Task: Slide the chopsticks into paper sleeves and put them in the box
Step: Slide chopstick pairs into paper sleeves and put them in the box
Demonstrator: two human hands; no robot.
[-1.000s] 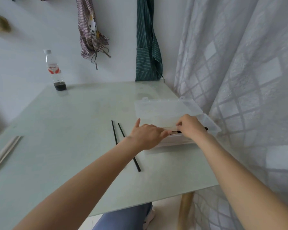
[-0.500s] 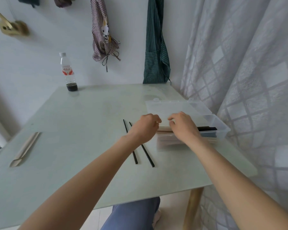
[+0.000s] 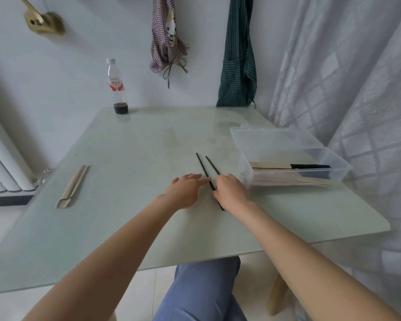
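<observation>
Two black chopsticks [image 3: 204, 169] lie side by side on the pale green table [image 3: 137, 158], just left of the box. My left hand [image 3: 185, 191] lies flat, and its straight fingertips touch the left chopstick. My right hand [image 3: 232, 192] covers the near half of the pair, with its fingers and thumb curled down around them. An empty brown paper sleeve [image 3: 73, 186] lies far to the left. The clear plastic box [image 3: 338, 166] stands open at the right edge and holds several sleeved chopsticks [image 3: 285, 166].
The box's clear lid [image 3: 276, 137] lies folded back behind it. A plastic bottle [image 3: 116, 89] with dark liquid stands at the table's far edge. A white curtain [image 3: 357, 89] hangs close on the right, and aprons hang on the wall. My knee shows below the near edge.
Both hands have left the box and moved left and nearer, onto the two bare chopsticks. The sleeved pair they held now lies in the box.
</observation>
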